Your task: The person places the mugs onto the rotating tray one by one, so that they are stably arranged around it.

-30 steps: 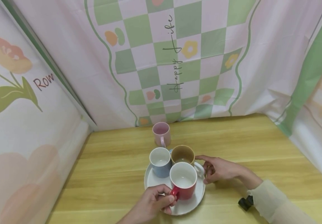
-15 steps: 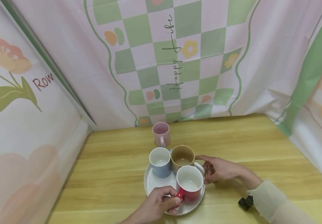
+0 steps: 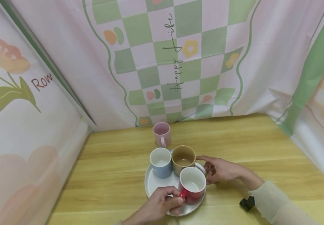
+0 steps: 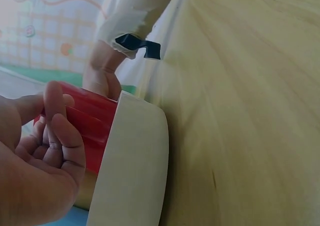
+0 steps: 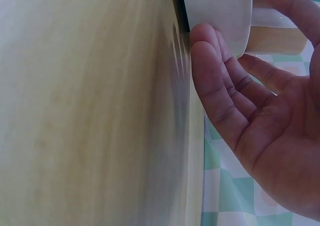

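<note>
My left hand (image 3: 162, 203) pinches the red handle of a red mug (image 3: 194, 194) with a white inside. The mug stands over the front right part of a round white plate (image 3: 155, 185). In the left wrist view, the red mug (image 4: 95, 118) is close against the plate (image 4: 134, 161). My right hand (image 3: 221, 170) is at the plate's right edge; in the right wrist view its relaxed fingers touch the plate's side (image 5: 220, 8). Behind the red mug on the plate are a blue mug (image 3: 162, 170) and a brown mug (image 3: 183, 157) with a white handle.
A pink mug (image 3: 162, 136) stands on the wooden table (image 3: 111, 168) behind the plate. Patterned cloth (image 3: 179, 68) hangs along the back and both sides. A small black piece (image 3: 247, 204) sits by the right sleeve.
My left hand has moved the red mug to the right and slightly nearer across the plate, exposing more of the brown mug. My right hand has stayed at the plate's edge.
</note>
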Action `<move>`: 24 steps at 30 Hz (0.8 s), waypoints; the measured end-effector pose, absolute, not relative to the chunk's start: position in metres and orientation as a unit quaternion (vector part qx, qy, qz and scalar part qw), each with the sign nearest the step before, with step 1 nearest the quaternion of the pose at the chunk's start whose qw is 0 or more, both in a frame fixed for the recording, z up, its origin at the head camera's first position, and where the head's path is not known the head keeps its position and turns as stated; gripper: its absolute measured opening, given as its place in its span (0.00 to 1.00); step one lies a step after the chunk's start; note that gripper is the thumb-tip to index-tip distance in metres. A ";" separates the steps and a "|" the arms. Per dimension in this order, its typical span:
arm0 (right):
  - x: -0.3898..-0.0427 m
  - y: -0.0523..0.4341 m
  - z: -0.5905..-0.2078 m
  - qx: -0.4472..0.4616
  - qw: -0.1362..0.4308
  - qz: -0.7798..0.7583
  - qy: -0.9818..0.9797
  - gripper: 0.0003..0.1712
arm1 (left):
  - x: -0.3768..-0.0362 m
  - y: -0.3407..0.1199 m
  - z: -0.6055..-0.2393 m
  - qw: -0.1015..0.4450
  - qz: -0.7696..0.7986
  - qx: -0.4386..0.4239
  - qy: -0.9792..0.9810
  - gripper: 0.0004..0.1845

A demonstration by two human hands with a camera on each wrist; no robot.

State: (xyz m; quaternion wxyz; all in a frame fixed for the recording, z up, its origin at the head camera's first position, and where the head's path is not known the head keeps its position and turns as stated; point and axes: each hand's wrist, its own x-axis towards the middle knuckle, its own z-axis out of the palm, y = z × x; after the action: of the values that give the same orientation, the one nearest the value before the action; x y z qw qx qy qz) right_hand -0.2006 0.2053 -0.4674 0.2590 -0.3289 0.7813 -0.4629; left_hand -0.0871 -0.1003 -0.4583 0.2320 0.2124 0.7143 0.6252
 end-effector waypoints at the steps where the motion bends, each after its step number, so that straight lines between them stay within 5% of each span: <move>1: -0.201 0.205 -0.467 -0.328 0.259 -0.463 0.782 0.52 | -0.087 -0.100 -0.458 0.232 0.626 0.210 0.714 0.12; 24: -0.202 0.205 -0.469 -0.319 0.268 -0.467 0.780 0.54 | -0.088 -0.099 -0.451 0.267 0.624 0.176 0.713 0.09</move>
State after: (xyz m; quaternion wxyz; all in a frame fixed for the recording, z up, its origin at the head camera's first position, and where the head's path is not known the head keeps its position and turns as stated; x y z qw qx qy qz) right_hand -0.2023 0.2055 -0.4687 0.2682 -0.3187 0.7800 -0.4670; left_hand -0.0880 -0.0987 -0.4514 0.2666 0.1764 0.7132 0.6238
